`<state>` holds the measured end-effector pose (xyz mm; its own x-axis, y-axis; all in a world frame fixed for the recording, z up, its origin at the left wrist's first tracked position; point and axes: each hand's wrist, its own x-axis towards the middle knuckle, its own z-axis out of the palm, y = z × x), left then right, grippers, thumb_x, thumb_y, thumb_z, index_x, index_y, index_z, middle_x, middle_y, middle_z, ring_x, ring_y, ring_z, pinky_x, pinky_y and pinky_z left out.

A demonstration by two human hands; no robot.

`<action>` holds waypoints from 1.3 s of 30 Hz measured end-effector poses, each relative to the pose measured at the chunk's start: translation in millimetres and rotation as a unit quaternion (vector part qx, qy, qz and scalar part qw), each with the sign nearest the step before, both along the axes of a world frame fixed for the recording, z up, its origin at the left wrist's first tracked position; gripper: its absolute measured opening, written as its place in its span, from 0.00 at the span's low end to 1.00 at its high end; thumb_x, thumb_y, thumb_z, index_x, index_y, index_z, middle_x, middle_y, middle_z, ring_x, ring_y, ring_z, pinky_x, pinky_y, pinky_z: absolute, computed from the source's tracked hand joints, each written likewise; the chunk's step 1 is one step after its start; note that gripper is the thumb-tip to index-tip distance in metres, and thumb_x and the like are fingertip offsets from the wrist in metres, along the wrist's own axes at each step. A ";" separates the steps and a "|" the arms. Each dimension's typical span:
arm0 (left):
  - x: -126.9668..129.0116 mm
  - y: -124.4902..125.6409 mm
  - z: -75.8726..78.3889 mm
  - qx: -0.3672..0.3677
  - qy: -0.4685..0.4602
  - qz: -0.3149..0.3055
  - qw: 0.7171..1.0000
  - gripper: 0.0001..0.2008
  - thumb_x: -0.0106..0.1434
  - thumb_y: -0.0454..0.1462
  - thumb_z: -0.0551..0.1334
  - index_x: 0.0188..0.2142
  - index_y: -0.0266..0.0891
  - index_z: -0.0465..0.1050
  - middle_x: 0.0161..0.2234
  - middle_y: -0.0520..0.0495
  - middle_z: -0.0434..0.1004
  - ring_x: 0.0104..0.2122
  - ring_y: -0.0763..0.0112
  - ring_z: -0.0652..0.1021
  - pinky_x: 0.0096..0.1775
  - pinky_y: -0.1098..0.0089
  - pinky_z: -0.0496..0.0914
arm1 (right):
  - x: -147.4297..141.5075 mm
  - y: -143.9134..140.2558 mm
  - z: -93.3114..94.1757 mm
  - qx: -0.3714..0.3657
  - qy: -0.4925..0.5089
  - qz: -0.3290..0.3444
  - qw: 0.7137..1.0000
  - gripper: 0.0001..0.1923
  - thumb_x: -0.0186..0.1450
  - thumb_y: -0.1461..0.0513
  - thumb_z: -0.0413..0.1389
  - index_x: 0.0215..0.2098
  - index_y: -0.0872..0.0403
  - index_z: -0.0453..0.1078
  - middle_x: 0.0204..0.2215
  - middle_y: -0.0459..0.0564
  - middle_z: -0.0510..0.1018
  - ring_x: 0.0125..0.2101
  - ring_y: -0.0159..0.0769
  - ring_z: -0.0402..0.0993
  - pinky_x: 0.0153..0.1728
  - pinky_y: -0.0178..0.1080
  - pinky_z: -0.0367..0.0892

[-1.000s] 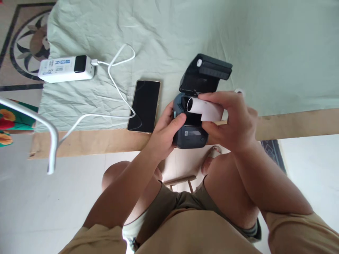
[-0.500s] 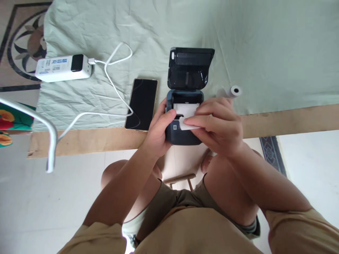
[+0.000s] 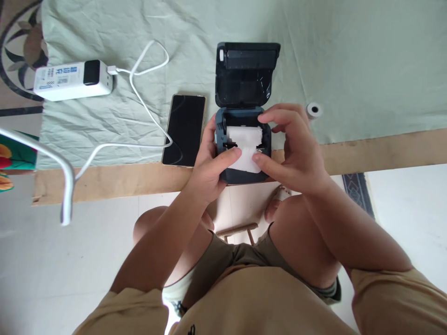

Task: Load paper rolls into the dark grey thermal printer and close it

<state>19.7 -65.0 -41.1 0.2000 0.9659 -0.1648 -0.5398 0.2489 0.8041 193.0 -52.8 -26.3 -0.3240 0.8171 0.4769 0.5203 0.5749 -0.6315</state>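
At the table's front edge, the white paper strip (image 3: 248,160) pinned by both thumbs on the dark open-lidded printer (image 3: 243,139), gripped by left hand (image 3: 209,170) and right hand (image 3: 296,153), could be creased or skewed if pulled unevenly.

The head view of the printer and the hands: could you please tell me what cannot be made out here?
- Printer front: hidden by the left hand and right hand, and by the paper end.
- Paper roll's sides in the bay: covered by both thumbs.
- Power bank label: too small to read.
- Phone screen: dark, nothing shown.
- White cable: near end leaves the left edge, blurred.
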 end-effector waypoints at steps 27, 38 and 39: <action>-2.5 3.3 -21.8 0.065 0.022 -0.011 0.998 0.33 0.50 0.37 0.72 0.55 0.51 0.64 0.47 0.51 0.77 0.44 0.63 0.80 0.41 0.68 0.76 | 0.7 8.6 -10.5 -0.048 0.173 0.046 0.983 0.22 0.61 0.51 0.59 0.53 0.45 0.69 0.49 0.52 0.65 0.55 0.42 0.66 0.56 0.48 0.71; 2.8 -4.1 -4.0 0.062 -0.008 0.015 0.998 0.16 0.61 0.44 0.65 0.47 0.44 0.71 0.41 0.48 0.79 0.58 0.56 0.74 0.49 0.64 0.75 | -2.0 -2.1 -10.2 -0.205 0.224 0.083 0.949 0.21 0.64 0.49 0.56 0.53 0.43 0.59 0.53 0.48 0.67 0.43 0.32 0.71 0.35 0.35 0.75; 3.7 -5.3 -2.2 0.052 -0.005 0.015 0.999 0.13 0.61 0.43 0.64 0.44 0.43 0.72 0.39 0.48 0.80 0.57 0.55 0.75 0.48 0.64 0.76 | -3.1 -2.9 -10.3 -0.217 0.229 0.092 0.945 0.22 0.64 0.49 0.56 0.53 0.43 0.58 0.50 0.47 0.69 0.38 0.29 0.71 0.32 0.33 0.74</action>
<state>23.4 -70.3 -43.4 0.1719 0.9832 -0.0616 -0.5540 0.1482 0.8192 190.0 -55.7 -36.6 -0.3213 0.9175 0.2346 0.0524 0.2645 -0.9630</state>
